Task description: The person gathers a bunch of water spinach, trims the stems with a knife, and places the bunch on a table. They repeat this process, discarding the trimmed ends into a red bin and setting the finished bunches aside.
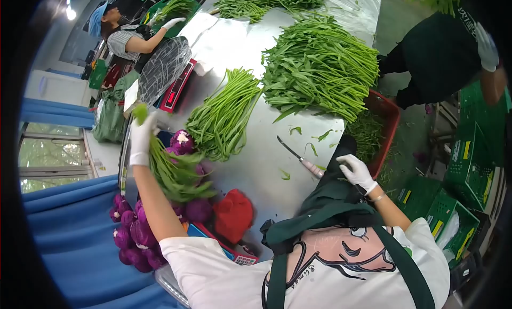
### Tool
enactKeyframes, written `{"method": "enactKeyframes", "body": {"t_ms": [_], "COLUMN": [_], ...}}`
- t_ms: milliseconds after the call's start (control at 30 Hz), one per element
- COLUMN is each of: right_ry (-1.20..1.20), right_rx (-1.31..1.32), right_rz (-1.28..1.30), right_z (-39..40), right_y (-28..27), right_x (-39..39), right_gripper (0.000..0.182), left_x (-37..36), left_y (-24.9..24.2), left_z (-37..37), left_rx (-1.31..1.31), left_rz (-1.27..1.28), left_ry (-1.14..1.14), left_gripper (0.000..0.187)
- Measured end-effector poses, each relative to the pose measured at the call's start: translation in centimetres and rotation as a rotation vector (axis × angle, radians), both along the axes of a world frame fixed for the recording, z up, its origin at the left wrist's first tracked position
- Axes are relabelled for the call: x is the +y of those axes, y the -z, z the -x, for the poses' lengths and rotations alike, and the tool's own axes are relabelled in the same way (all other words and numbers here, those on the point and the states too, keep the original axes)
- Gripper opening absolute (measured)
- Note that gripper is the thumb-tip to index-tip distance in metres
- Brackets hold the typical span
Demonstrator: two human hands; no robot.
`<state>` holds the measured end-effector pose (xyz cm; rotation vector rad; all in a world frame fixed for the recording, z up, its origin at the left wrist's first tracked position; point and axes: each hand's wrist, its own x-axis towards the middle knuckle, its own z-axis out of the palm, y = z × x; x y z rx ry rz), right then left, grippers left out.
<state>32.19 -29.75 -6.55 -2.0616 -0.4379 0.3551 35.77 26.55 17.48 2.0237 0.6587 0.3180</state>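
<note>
My left hand (141, 140), in a white glove, is shut on a bundle of long green stalks (173, 173) and holds it out over the purple cabbages (183, 142) at the table's left edge. My right hand (356, 172), also gloved, rests by my dark green apron at the table's near edge, fingers loose and holding nothing. A knife (300, 158) with a pale handle lies on the steel table (256, 165) just left of that hand. A laid-out bunch of stalks (226, 114) lies between my hands, with a big leafy pile (320, 66) beyond it.
More purple cabbages (133, 231) and a red cloth (233, 213) lie near my left arm. A scale (178, 85) stands on the left. A red crate (384, 122) of trimmings sits at the right edge. One person (125, 37) works far left, another (442, 58) stands right, near green crates (469, 159).
</note>
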Motion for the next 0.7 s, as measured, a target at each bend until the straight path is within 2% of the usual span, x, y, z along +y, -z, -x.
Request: {"method": "enactKeyframes", "body": {"t_ms": [33, 100, 167, 233, 333, 367, 400, 500, 533, 600, 633, 667, 700], "right_ry": [0.044, 0.118, 0.179, 0.238, 0.342, 0.358, 0.374, 0.428, 0.444, 0.472, 0.48, 0.488, 0.496], "right_rx": [-0.008, -0.013, -0.012, 0.02, 0.083, 0.087, 0.091, 0.095, 0.101, 0.117, 0.124, 0.133, 0.145], "right_rz": [0.008, 0.009, 0.037, 0.062, 0.056, 0.063, 0.07, 0.083, 0.109, 0.138, 0.144, 0.149, 0.153], "right_z": [0.2, 0.9, 1.6, 2.1, 2.9, 3.2, 3.4, 4.2, 4.4, 5.0, 5.2, 5.4, 5.7], "right_y": [0.3, 0.6, 0.8, 0.6, 0.7, 0.9, 1.1, 1.0, 0.8, 0.9, 1.1, 1.2, 1.4], "right_x": [-0.9, -2.4, -3.3, -3.7, -3.9, -4.1, -4.2, -4.6, -4.7, -4.9, -5.2, -5.4, -5.5], "right_gripper": [0.021, 0.021, 0.021, 0.02, 0.019, 0.019, 0.019, 0.019, 0.019, 0.019, 0.019, 0.018, 0.018], "left_x": [-0.8, -2.2, -2.1, -3.5, -4.3, -4.9, -4.7, -1.6, -5.1, -3.7, -4.5, -5.2, -5.3], "left_y": [0.6, 2.7, 6.0, 8.1, 13.5, 14.2, 15.9, 26.7, 22.0, 24.4, 23.7, 22.9, 23.2], "left_z": [-1.5, -4.8, -8.3, -11.6, -16.7, -17.9, -19.1, -23.7, -22.5, -23.9, -23.9, -23.2, -22.9], "left_rx": [0.141, 0.233, 0.315, 0.414, 0.338, 0.424, 0.392, 0.238, 0.391, 0.437, 0.472, 0.525, 0.502], "left_rz": [-0.083, -0.434, -0.486, -0.375, -0.343, -0.26, -0.287, -0.401, -0.428, -0.612, -0.661, -0.615, -0.595], "left_ry": [0.092, 0.275, 0.438, 0.499, 0.582, 0.593, 0.65, 0.723, 0.724, 0.705, 0.685, 0.564, 0.536], "left_gripper": [0.02, 0.027, 0.023, 0.023, 0.024, 0.026, 0.029, 0.037, 0.045, 0.057, 0.06, 0.077, 0.096]}}
